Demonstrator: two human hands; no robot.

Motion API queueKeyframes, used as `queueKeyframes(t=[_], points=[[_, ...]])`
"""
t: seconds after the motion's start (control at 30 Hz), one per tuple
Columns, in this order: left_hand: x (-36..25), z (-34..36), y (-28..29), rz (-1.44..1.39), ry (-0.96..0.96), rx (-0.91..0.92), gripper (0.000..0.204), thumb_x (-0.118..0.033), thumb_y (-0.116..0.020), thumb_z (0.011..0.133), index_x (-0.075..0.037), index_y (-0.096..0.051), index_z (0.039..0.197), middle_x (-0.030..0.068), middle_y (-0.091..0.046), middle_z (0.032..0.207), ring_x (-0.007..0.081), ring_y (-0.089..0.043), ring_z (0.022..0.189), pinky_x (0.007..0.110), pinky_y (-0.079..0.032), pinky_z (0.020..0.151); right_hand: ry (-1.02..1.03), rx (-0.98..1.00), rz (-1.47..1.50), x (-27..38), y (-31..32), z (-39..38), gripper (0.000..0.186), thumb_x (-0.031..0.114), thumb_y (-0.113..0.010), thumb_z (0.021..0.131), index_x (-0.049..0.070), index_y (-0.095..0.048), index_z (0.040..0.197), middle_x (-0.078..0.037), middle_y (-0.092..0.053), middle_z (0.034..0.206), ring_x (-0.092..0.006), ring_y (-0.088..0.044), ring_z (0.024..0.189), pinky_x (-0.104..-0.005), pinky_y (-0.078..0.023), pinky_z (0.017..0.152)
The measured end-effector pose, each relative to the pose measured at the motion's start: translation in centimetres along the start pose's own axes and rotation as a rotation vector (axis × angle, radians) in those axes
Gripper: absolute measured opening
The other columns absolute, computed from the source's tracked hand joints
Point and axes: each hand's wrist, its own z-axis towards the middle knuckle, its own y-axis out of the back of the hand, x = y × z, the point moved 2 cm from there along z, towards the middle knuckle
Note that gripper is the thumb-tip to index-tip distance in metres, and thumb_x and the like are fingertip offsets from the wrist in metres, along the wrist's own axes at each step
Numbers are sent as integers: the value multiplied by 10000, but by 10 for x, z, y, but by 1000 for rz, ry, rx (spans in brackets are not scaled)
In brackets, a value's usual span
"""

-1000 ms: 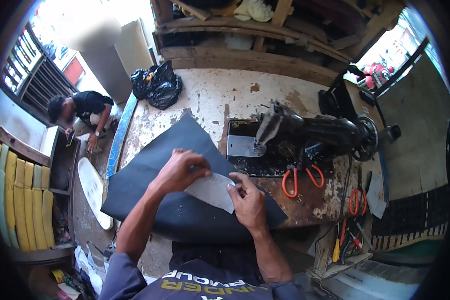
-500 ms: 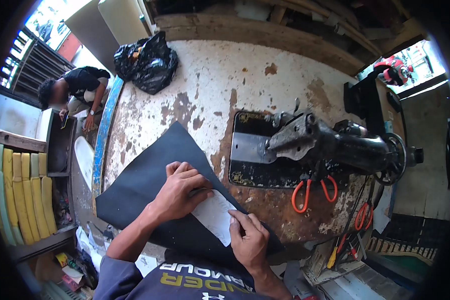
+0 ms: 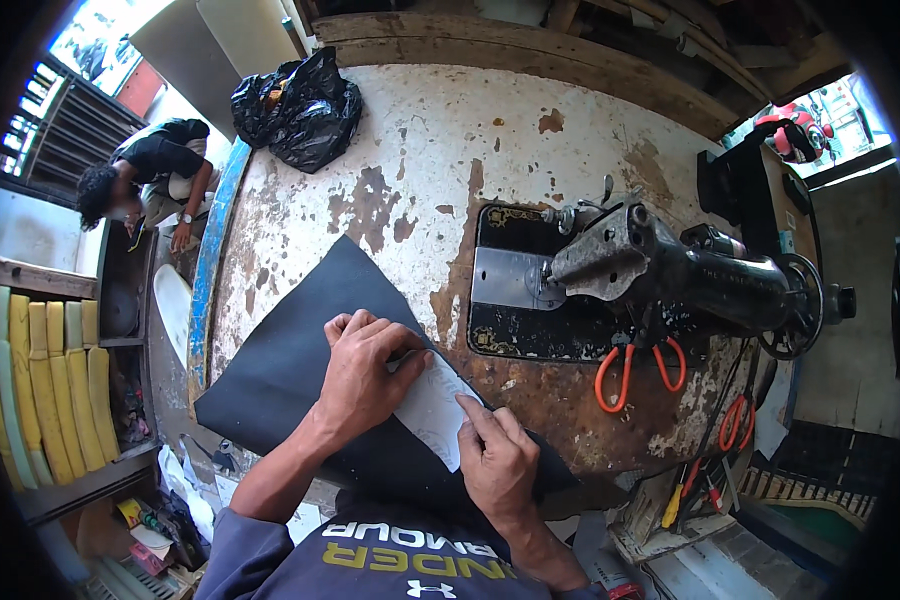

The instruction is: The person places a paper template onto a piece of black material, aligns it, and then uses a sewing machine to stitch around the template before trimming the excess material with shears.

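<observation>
A large black sheet, smooth like leather or vinyl, lies with one corner pointing away from me across the worktable's near edge. On top of it is a narrow white paper piece with faint markings. My left hand is closed at the paper's upper end, its thumb against the paper and its other fingers curled; what lies under the fingers is hidden. At the paper's lower right edge my right hand is closed, pinching the paper and black sheet's border between thumb and forefinger.
A black sewing machine stands at the right, orange-handled scissors by its base. A black plastic bag sits on the worn table at far left. Another person crouches beyond the blue edge. Yellow foam strips fill a left shelf.
The view has shifted slightly. Both hands stay at the paper's edges with only small movement. The other person at the left has bent lower.
</observation>
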Motion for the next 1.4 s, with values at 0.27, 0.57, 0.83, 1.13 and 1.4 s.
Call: queueKeyframes(t=[0.27,0.57,0.83,1.13,1.4], points=[[2,-1,-5,-3,-4,-41,118,-193,-820,859,-121,-727,864,11,-676,795,229,-586,852,445,-323,923,5,28,-123,7,0,4,328,25,-736,882,106,-770,1198,-70,-589,794,-257,-666,655,-386,-562,580],[-2,-3,-3,123,-55,-53,195,-182,-824,856,-127,-710,1004,18,-669,847,233,-581,910,435,-355,972,498,215,-560,16,3,30,144,127,-634,928,50,-718,1017,-99,-655,1348,-232,-592,1028,-394,-509,891],[9,-5,25,10,193,146,328,-130,-769,893,-115,-628,1189,40,-696,863,246,-619,972,464,-330,1035,596,255,-557,18,-3,47,281,100,-597,934,1,-691,1180,-115,-646,1143,-237,-572,936,-393,-487,907],[11,-2,23,38,172,107,303,-124,-768,892,-96,-615,1152,48,-714,874,260,-619,976,467,-344,994,550,311,-482,23,-7,82,389,56,-601,914,37,-716,1286,-67,-605,963,-247,-582,931,-399,-480,860],[28,31,23,86,51,97,254,-142,-735,917,-85,-612,1131,95,-734,946,298,-616,1030,484,-338,1001,578,362,-335,19,-1,103,342,33,-663,850,67,-755,1178,-65,-662,1058,-266,-602,1045,-423,-481,900]])
